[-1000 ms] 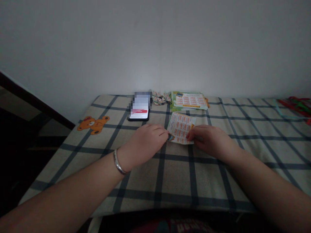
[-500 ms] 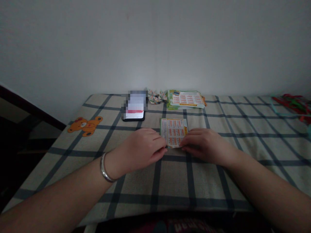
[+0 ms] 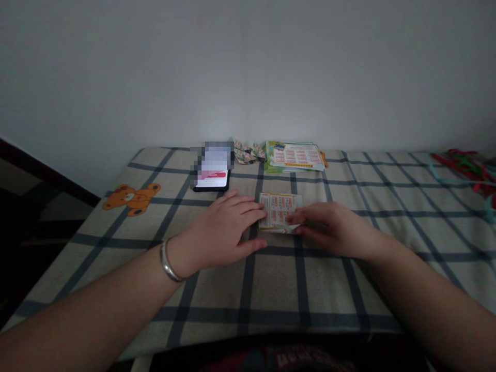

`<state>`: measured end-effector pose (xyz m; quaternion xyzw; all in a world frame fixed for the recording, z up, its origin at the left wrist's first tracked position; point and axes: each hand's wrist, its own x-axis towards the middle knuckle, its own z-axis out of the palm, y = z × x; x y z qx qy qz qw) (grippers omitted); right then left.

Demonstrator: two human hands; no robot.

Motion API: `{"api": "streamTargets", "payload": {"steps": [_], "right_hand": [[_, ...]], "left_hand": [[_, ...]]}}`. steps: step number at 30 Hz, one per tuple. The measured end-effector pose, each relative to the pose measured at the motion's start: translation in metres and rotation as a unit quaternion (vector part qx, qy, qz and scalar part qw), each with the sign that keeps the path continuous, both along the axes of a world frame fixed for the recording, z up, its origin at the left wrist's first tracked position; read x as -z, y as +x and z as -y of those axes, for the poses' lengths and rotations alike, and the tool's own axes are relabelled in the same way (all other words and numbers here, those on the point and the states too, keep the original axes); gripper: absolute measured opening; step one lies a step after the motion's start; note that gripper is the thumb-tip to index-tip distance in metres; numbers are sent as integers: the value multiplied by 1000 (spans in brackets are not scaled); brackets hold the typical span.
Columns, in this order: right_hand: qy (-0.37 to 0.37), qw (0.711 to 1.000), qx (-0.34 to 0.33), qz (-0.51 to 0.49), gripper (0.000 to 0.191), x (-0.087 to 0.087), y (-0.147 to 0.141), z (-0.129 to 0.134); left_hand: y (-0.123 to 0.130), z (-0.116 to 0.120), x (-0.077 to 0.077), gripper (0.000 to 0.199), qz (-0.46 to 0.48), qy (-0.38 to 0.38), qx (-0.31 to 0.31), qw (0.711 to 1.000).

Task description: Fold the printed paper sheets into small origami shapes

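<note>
A small printed paper (image 3: pixel 279 211) with rows of orange-and-white boxes lies on the checked cloth in front of me, and looks folded. My left hand (image 3: pixel 229 227) is open at its left side, fingers spread, with fingertips on the paper's left edge and the thumb apart on the cloth. At the near right corner, my right hand (image 3: pixel 329 227) pinches the paper between thumb and fingers, and that corner lifts slightly. The right fingers hide part of the print.
Behind the paper lie a stack of printed sheets (image 3: pixel 296 156), a folded paper piece (image 3: pixel 249 152) and a lit phone (image 3: pixel 212 175). A wall (image 3: pixel 248 72) rises at the table's back. Red and green strips (image 3: pixel 470 168) lie far right.
My left hand has loosened from the paper's near left corner and spread its fingers. My right fingers have moved onto the paper's near right part.
</note>
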<state>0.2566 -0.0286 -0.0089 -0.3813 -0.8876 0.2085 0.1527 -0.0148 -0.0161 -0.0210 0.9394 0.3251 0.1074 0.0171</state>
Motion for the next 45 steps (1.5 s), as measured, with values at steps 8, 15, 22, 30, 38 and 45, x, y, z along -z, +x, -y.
{"api": "streamTargets", "payload": {"steps": [8, 15, 22, 30, 38, 45], "right_hand": [[-54, 998, -22, 10, 15, -7, 3, 1], [-33, 995, -84, -43, 17, -12, 1, -1], [12, 999, 26, 45, 12, -3, 1, -4], [83, 984, 106, 119, 20, 6, -6, -8], [103, 981, 104, 124, 21, 12, -10, -11], [110, 979, 121, 120, 22, 15, -13, -10]], "left_hand": [[-8, -3, 0, 44, -24, 5, 45, 999], [-8, -11, 3, 33, 12, 5, 73, 997], [-9, -13, 5, 21, 28, 14, 105, 994], [-1, -10, 4, 18, 59, -2, 27, 998], [2, -3, 3, 37, 84, 1, -14, 996], [8, 2, 3, 28, 40, 43, 33, 998]]}}
